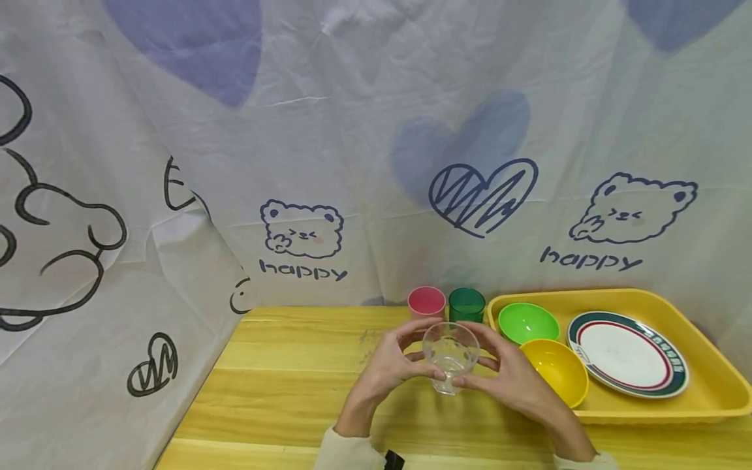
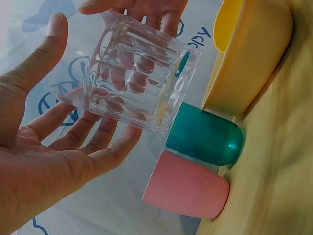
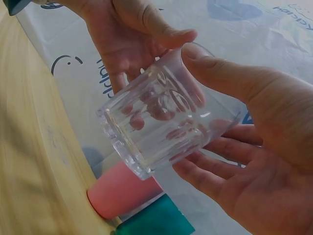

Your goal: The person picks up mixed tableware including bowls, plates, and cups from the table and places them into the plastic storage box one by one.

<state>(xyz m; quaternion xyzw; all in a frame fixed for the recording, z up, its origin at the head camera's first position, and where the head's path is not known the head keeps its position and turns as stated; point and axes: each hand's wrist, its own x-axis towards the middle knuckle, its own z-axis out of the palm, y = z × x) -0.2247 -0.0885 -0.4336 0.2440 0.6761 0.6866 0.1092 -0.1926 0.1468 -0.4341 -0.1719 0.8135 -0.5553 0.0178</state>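
Note:
A clear faceted glass [image 1: 451, 352] is held between both hands over the wooden table, its rim turned up toward the head camera. My left hand [image 1: 388, 362] grips it from the left, with fingers spread along its side and the thumb at the near side. From the right, my right hand [image 1: 514, 375] holds it the same way, its thumb close to the left one. Seen from the right wrist, the glass [image 3: 151, 117] shows a thick, ridged base and looks see-through. Just behind the hands stand a pink cup [image 2: 188, 186] and a green cup [image 2: 205, 134], side by side.
A yellow tray [image 1: 719, 385] sits on the right of the wooden table [image 1: 282, 378]. In it are a green bowl [image 1: 529, 323], a yellow bowl [image 1: 555, 372] and a white plate [image 1: 625, 352] with a dark green rim. A printed cloth [image 1: 364, 163] hangs behind the table.

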